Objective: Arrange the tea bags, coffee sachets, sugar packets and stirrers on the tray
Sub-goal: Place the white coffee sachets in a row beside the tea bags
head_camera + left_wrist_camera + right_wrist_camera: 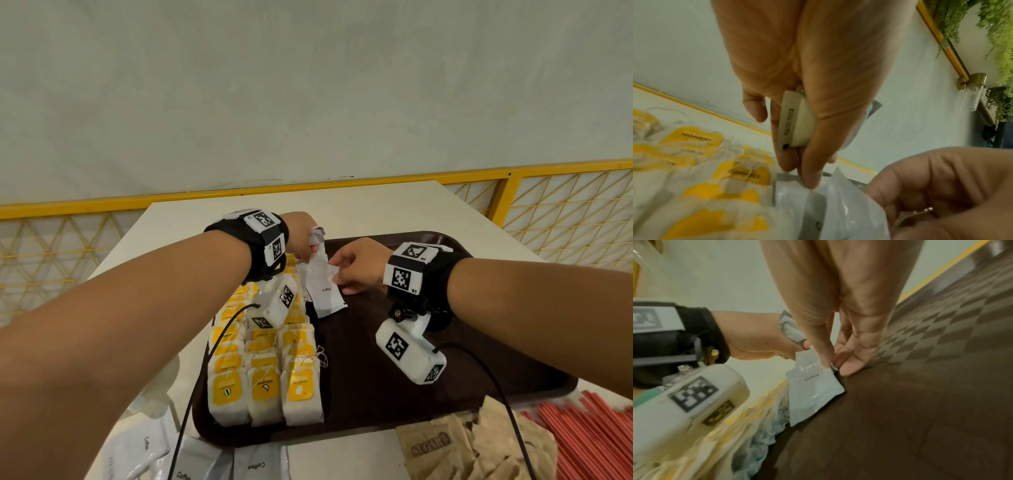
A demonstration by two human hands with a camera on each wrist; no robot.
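Note:
Three columns of yellow-labelled tea bags (263, 363) (701, 162) fill the left part of the brown tray (394, 394) (920, 402). A white coffee sachet (325, 291) (813, 391) lies tilted on the tray beside them. My left hand (301, 240) (809, 162) grips a bunch of more coffee sachets (317, 234) (791, 123), and its thumb tip touches the top of the lying sachet. My right hand (352, 270) (830, 363) pinches that sachet's upper right edge between thumb and fingers.
More coffee sachets (205, 462) lie off the tray at the near left of the white table (342, 212). Brown sugar packets (472, 448) and red stirrers (582, 438) lie at the near right. A yellow railing runs behind the table.

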